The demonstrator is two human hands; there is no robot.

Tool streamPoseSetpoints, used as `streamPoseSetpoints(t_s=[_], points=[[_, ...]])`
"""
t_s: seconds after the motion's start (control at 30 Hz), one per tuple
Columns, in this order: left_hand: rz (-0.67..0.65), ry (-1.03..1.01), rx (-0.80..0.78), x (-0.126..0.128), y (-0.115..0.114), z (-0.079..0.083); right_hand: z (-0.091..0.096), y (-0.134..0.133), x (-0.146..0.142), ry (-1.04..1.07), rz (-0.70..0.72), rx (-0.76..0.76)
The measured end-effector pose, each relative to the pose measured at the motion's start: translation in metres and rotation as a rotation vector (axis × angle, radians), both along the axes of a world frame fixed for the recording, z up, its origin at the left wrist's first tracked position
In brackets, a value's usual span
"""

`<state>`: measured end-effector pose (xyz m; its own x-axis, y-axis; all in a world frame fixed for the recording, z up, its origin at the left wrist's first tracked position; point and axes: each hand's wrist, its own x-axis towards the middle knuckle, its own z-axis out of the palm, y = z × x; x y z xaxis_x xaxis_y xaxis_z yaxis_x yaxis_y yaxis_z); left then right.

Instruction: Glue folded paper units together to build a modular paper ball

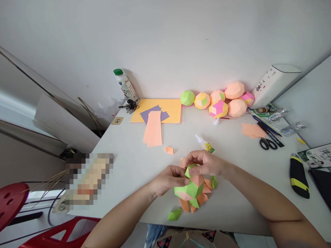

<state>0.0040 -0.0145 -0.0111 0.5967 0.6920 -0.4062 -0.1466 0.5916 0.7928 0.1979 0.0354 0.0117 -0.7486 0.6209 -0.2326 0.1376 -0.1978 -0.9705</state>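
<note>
A faceted paper ball (pixel 190 190) in green and peach sits between my hands near the front of the table. My left hand (pixel 170 179) grips its upper left side, thumb lying along a green face. At the top, my right hand (pixel 204 163) pinches a green folded paper piece (pixel 190 169) against the ball; the fingers partly hide the contact. Loose orange folded pieces (pixel 202 199) lie around and below the ball, with a green folded piece (pixel 174 214) to the front left. Just beyond my right hand lies a glue bottle (pixel 205 144) on its side.
Several finished paper balls (pixel 218 109) line the wall. Peach paper strips (pixel 154 129) rest on yellow sheets (pixel 173 112), with keys (pixel 130 106) and a white bottle (pixel 125 84) beside them. On the right are scissors (pixel 268 143), pens (pixel 270 132) and a black-yellow cutter (pixel 298 175).
</note>
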Motion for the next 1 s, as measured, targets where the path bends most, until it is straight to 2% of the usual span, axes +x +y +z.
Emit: streamPoseSetpoints(t_s=[0.2, 0.5, 0.63, 0.77, 0.9, 1.0], points=[[0.004, 0.046, -0.048, 0.003, 0.000, -0.004, -0.001, -0.003, -0.001, -0.055, 0.028, 0.016], [-0.035, 0.036, 0.031, -0.001, -0.001, -0.005, 0.001, -0.004, 0.000, -0.025, 0.053, -0.006], [-0.161, -0.034, 0.064, -0.004, 0.002, 0.001, 0.002, -0.004, 0.000, -0.041, 0.035, -0.036], [-0.292, -0.012, 0.090, -0.005, 0.003, 0.003, 0.000, -0.005, 0.000, -0.041, 0.042, -0.035], [-0.308, -0.037, 0.062, -0.003, 0.001, 0.003, -0.002, -0.006, 0.000, -0.038, 0.080, -0.027], [-0.268, -0.040, 0.061, -0.003, 0.001, 0.001, -0.002, -0.007, 0.000, -0.040, 0.099, -0.022]])
